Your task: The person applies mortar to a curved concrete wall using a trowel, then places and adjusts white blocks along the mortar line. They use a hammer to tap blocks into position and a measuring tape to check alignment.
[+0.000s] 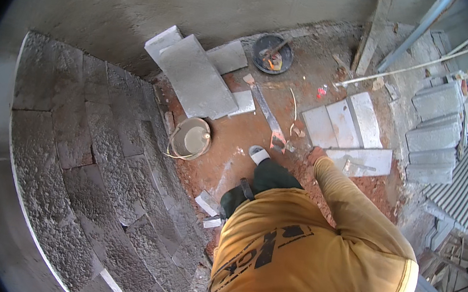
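Note:
My right hand (316,155) hangs low at the end of a yellow sleeve, with its fingers curled closed. Whatever may be inside the fist is hidden. Beside it lies a pale lightweight block (375,161) with a small greyish piece or tool on top, too unclear to name. Just beyond, several similar pale blocks (321,126) rest side by side on the ground. To the left of the hand is a handsaw (267,112) with a red-orange handle, lying flat on the reddish dirt. My left hand is out of the picture.
A bucket (191,139) with greyish contents stands beside the block wall (108,171) on my left. Large grey slabs (195,77) lie stacked ahead, near a black basin (272,54). Wooden and metal props (373,34) lean at the far right, by more stacked blocks (434,130).

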Motion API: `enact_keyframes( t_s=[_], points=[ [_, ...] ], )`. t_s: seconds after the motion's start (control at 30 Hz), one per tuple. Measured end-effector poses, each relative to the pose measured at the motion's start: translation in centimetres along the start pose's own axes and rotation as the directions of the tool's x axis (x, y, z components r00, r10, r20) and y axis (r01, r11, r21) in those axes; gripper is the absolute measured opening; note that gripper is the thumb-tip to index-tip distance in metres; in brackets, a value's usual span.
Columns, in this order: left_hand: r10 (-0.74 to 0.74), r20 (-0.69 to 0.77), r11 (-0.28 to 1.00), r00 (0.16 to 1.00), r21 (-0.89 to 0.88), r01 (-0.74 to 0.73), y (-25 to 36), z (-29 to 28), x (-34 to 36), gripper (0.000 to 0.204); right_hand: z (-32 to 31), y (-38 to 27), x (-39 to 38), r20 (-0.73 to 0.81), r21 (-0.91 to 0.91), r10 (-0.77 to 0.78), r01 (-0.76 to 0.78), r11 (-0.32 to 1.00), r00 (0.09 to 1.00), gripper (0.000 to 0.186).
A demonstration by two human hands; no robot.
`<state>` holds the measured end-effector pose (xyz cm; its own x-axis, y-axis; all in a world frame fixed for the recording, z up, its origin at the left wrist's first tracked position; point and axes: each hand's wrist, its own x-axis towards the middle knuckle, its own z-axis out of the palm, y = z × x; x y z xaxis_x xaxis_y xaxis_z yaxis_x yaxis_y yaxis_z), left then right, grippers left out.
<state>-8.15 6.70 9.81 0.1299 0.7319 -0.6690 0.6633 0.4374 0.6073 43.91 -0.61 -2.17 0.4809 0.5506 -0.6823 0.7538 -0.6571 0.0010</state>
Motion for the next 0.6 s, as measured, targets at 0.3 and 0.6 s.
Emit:
enact_keyframes(
  t_s=[0.3,0.6],
  points=[
    [-0.112,0.105,0.975,0.988,0.204,0.089,-4.8,-8.2,1.1,0.035,4.4,4.3,-6.4,-0.016,0.25,0.398,-0.382,0.89,0.917,0.032],
    [-0.015,0.158,0.935,0.987,0.353,-0.042,-5.0,-14.6,5.0,0.037,21.7,1.7,-22.7,0.47,-0.199,0.091,0.005,0.98,0.878,0.045]
  ],
)
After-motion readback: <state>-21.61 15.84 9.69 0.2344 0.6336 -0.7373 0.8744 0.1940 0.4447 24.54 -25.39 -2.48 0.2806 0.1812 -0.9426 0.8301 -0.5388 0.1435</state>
